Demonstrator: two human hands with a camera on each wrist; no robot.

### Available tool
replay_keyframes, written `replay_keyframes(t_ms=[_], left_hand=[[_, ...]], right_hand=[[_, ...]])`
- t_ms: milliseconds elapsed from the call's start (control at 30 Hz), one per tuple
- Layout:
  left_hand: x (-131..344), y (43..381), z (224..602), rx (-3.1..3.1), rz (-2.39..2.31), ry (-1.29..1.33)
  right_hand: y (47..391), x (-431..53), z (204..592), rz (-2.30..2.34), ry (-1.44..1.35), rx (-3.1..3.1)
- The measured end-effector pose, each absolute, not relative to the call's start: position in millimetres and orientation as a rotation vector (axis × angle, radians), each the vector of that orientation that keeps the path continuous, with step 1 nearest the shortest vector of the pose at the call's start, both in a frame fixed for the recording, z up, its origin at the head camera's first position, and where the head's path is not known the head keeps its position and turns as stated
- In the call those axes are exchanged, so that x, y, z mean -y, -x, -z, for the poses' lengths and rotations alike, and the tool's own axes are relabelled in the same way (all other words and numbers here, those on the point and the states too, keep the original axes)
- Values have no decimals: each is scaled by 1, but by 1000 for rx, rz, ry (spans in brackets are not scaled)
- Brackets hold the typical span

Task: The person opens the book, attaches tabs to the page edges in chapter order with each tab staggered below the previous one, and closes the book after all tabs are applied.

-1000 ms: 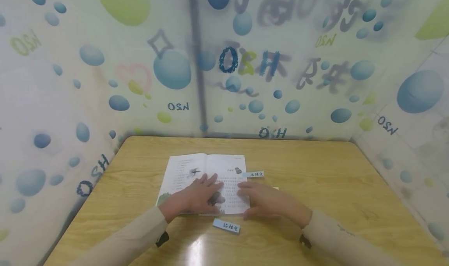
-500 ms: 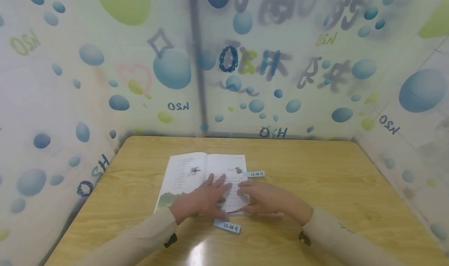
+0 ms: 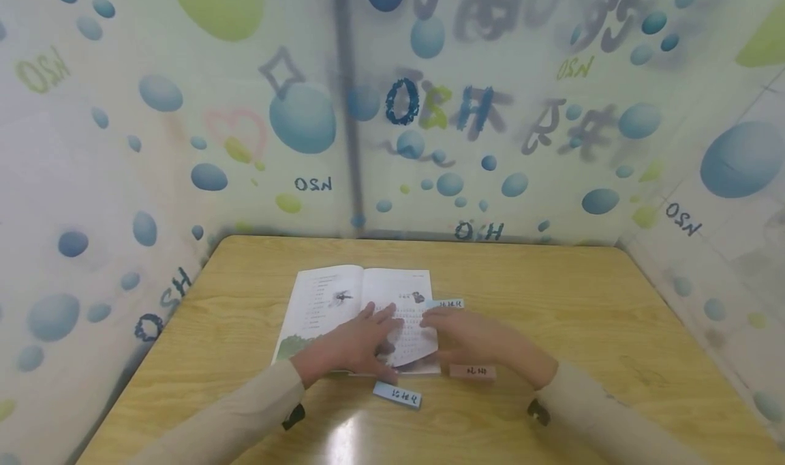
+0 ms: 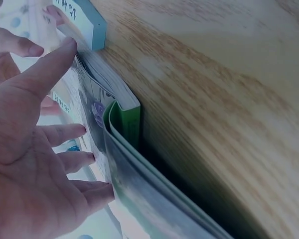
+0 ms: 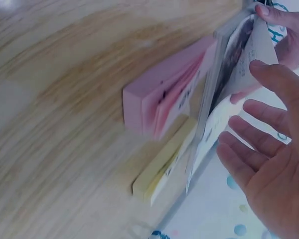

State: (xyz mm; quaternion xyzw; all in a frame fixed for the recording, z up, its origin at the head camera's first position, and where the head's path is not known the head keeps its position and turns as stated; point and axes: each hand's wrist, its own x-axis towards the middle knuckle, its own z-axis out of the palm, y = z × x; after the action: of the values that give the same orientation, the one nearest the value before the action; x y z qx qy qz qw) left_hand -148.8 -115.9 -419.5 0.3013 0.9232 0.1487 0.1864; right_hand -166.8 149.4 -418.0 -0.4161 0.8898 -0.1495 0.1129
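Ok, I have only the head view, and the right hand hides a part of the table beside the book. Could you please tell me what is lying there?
Observer: The right wrist view shows a yellow pad on the table, next to the pink pad.
Operator: Thank you. Are the fingers of that hand holding it?
Observer: No. From that same view, the right hand has its fingers spread, and they are clear of both pads.
Operator: And which colour has the spine of the book, please?
Observer: The left wrist view shows that the book has a green spine.
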Motion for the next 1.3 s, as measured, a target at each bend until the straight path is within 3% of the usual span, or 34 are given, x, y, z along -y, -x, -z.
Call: replay_keyframes(t_ms=[733,1033,1300], left_hand=[[143,159,411,-2726,-547,-799],[183,160,403,-2776,-908,-631],[221,160,399,-2832,-897,-655]], right_hand=[[152,-183,406,556,1190,-2558],[157,-175,417,558,1242,-2534],[159,-167,419,576,1269,-2526]])
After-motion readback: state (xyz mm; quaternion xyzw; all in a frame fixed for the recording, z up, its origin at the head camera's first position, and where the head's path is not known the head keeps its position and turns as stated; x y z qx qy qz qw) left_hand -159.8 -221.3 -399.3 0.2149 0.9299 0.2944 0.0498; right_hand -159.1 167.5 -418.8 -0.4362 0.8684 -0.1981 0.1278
